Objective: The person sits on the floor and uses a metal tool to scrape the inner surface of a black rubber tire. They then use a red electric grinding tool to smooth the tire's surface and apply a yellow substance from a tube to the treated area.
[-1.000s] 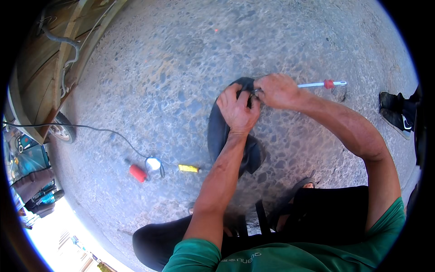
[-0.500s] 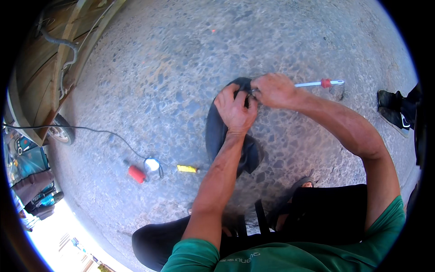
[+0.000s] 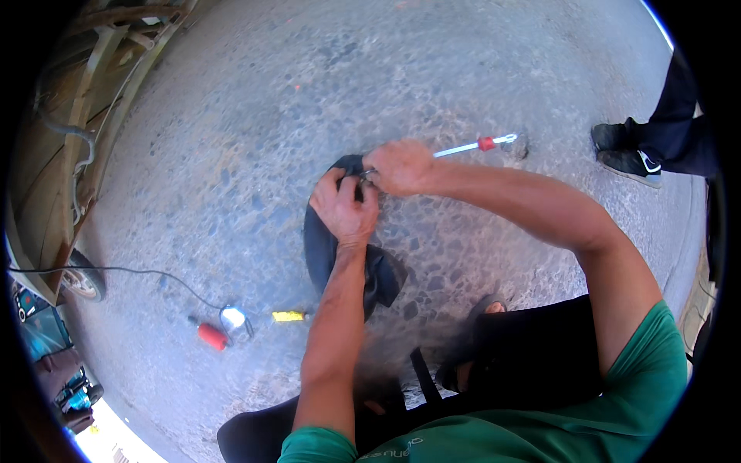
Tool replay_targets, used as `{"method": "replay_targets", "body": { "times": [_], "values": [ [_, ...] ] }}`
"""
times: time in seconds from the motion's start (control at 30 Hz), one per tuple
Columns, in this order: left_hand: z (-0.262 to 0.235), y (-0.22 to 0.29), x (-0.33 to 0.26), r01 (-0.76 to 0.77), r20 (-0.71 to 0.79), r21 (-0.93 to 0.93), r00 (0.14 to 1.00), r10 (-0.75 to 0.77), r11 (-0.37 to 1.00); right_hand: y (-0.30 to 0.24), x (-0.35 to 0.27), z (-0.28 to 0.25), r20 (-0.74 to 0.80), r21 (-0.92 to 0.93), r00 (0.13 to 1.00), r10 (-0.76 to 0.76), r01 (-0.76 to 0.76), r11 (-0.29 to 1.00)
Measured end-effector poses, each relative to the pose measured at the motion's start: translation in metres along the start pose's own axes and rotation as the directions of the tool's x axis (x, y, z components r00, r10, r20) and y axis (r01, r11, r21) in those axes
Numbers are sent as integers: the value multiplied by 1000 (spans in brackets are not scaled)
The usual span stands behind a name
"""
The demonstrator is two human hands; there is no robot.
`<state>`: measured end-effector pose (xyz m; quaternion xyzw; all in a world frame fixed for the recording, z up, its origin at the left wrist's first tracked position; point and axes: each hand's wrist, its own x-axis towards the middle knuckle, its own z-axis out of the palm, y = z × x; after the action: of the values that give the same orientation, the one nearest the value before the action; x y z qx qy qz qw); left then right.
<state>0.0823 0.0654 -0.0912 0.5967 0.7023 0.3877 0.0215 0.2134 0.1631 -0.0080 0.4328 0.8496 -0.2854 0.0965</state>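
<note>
A black rubber inner tube (image 3: 320, 251) lies folded on the rough stone ground in front of me. My left hand (image 3: 343, 207) grips its upper part, fingers closed around the rubber. My right hand (image 3: 400, 166) is closed right beside it, pinching a small metal piece at the tube's top; what exactly it holds is hidden by the fingers. A thin white rod with a red collar (image 3: 477, 145) lies on the ground just beyond my right hand.
A red tool (image 3: 211, 335), a round shiny object (image 3: 233, 317) and a small yellow item (image 3: 288, 315) lie at lower left, with a black cable (image 3: 139, 272) leading off left. Another person's black shoes (image 3: 627, 153) stand at far right. A wheel (image 3: 81, 282) and wooden cart frame sit at left.
The view has shifted slightly; both hands stay closed together on the top of the tube, working at the same spot.
</note>
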Motion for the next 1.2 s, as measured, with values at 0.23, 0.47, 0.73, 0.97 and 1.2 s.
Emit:
{"method": "replay_targets", "body": {
  "times": [0.23,0.47,0.73,0.97,1.2],
  "values": [
    [0,-2,4,2,23,-50,1000,0,999,25,-16,-2,-22,128,990,138,-135,983],
    [-40,-18,26,47,168,-289,986,2,956,61,-30,6,23,77,975,222,-223,972],
    [-108,-85,1,435,352,84,829,-435,896,38,-19,1,122,-34,953,276,-274,961],
    [-129,-53,-27,542,416,32,757,-504,840,-25,-24,13,339,74,936,98,-131,989],
    [-151,-39,-17,773,718,-634,577,-390,-24,-68,-46,7,506,504,862,30,-324,801]
  ]
}}
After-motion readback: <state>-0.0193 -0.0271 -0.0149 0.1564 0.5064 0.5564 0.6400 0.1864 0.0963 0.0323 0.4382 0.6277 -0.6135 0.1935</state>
